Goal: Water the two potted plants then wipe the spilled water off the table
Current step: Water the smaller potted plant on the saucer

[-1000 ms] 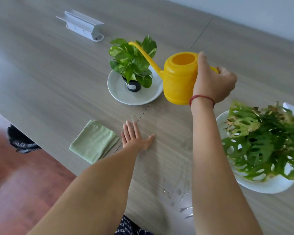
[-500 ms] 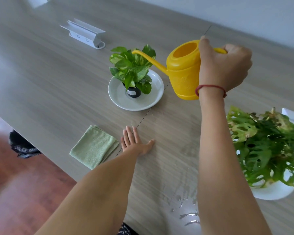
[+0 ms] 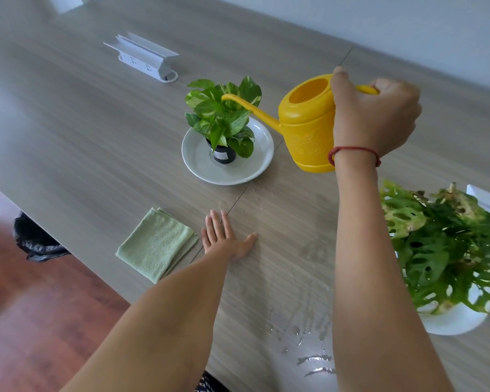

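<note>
Over the table (image 3: 82,131) the right hand (image 3: 374,114) holds a yellow can (image 3: 306,125) in the air, fingers wrapped tight around its handle and thumb lying up along the rim. The can is tipped toward the left, and its thin spout reaches over the leaves of the small plant (image 3: 224,114). Whether water is coming out cannot be told. That plant sits in a dark pot (image 3: 224,155) on a white saucer (image 3: 201,165), near the middle of the table.

The left hand (image 3: 227,239) lies flat on the table, palm down, fingers spread a little, holding nothing. Just beside it on the left is a folded green cloth (image 3: 156,244), close to the table's near edge.

A second, bigger plant (image 3: 447,247) with holed leaves stands at the right, in a white dish (image 3: 453,321), just beside the right forearm. A red string (image 3: 354,150) circles the right wrist.

Spilled water (image 3: 309,346) shines in drops and streaks on the near part of the table, between the two forearms. A white socket box (image 3: 142,59) stands at the far left, well apart from the plants. A dark bag (image 3: 34,239) shows on the floor below the table's edge.
</note>
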Demonstrator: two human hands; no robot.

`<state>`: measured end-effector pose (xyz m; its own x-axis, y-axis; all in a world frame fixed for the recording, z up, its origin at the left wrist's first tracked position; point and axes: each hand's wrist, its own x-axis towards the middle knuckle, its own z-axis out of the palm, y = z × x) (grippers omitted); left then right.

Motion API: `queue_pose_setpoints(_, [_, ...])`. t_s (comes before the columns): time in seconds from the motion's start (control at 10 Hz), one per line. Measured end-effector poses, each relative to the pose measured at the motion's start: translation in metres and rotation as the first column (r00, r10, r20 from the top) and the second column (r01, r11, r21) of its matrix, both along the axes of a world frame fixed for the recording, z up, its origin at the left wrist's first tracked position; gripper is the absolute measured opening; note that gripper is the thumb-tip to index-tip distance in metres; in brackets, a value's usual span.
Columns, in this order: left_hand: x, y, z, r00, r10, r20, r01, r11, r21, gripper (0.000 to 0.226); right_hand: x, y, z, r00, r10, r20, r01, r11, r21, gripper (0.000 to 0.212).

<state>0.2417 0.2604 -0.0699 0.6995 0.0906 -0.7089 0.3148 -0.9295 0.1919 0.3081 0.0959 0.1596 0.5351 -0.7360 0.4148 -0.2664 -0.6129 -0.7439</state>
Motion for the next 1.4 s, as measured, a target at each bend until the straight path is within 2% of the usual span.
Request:
queue_pose_setpoints(0.3, [-0.001, -0.001, 0.002, 1.000, 0.014, 0.009, -0.014, 1.000, -0.015, 0.106, -0.002, -0.010, 0.004, 0.999, -0.049, 0.005, 0.049, 0.999, 0.020, 0.059])
queue_pose_setpoints(0.8, [-0.001, -0.001, -0.001, 1.000, 0.015, 0.019, -0.015, 1.000, -0.011, 0.107, 0.006, 0.001, 0.011, 0.999, 0.011, 0.039, -0.013, 0.999, 0.043, 0.060])
queue_pose_setpoints(1.0, [-0.001, 0.000, -0.002, 1.000, 0.005, 0.016, -0.005, 1.000, 0.001, 0.107, 0.001, -0.011, 0.007, 0.997, -0.027, 0.069, 0.025, 0.999, 0.041, 0.059])
queue_pose_setpoints(1.2, [-0.001, -0.001, -0.002, 1.000, 0.008, 0.017, -0.008, 1.000, 0.003, 0.107, 0.003, -0.010, 0.015, 0.998, -0.056, 0.010, 0.055, 0.998, 0.027, 0.061])
queue_pose_setpoints(1.4, [-0.002, 0.000, -0.003, 0.999, 0.012, 0.031, -0.011, 1.000, -0.007, 0.107, 0.011, 0.001, 0.017, 0.999, 0.005, 0.034, -0.006, 1.000, 0.019, 0.060])
